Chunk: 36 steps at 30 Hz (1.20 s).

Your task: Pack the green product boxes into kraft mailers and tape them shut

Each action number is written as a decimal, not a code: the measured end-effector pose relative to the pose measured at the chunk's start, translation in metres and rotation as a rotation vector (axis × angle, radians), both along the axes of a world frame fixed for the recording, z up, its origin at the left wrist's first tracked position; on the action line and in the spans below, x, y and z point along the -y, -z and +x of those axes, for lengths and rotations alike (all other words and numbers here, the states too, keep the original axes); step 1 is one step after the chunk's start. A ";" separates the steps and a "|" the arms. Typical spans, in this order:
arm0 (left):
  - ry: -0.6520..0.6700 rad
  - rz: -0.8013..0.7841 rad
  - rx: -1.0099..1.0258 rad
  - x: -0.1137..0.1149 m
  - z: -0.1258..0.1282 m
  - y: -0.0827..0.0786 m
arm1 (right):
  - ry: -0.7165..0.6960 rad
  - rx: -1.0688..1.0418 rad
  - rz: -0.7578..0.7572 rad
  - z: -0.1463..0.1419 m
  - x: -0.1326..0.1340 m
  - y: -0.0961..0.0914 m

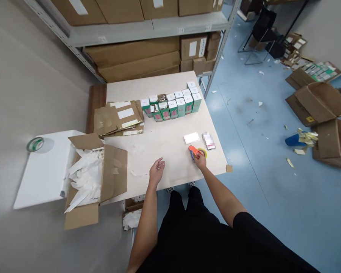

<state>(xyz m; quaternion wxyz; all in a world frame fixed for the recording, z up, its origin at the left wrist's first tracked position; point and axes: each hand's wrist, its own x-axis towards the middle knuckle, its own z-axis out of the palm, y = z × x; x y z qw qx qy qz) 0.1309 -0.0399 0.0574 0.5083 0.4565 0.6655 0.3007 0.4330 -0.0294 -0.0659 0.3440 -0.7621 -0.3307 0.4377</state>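
My right hand [200, 160] rests on the beige table [165, 144] near its front right edge, its fingers closed round an orange tape dispenser [195, 152] with a yellowish roll. My left hand [157, 170] hovers over the table's front edge with its fingers loosely curled and nothing in it. A white card [191, 138] and a small packet [208, 141] lie just beyond the dispenser. Several green-and-white small boxes [173, 103] stand in rows at the far side of the table.
Flattened brown cartons [118, 117] lie at the table's left. An open carton of white wrappers [88, 176] sits beside a white board [45, 170] with a green tape roll [35, 144]. Shelves of cartons [136, 57] stand behind. Open boxes [321, 102] and scraps litter the blue floor.
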 end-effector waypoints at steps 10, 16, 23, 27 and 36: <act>0.164 -0.011 0.055 -0.027 -0.037 0.027 | -0.108 0.283 -0.386 -0.033 -0.007 0.013; 0.149 0.024 0.125 -0.023 -0.042 0.002 | -0.244 0.070 -0.125 -0.065 0.029 -0.033; 0.184 0.277 0.128 -0.040 -0.031 -0.087 | -0.502 -0.091 0.408 -0.090 0.026 -0.136; 0.368 0.355 0.110 -0.046 -0.027 -0.139 | -0.673 -0.127 0.503 -0.090 0.015 -0.183; 0.498 0.432 0.040 -0.020 -0.021 -0.185 | -0.835 -0.138 0.607 -0.064 0.017 -0.210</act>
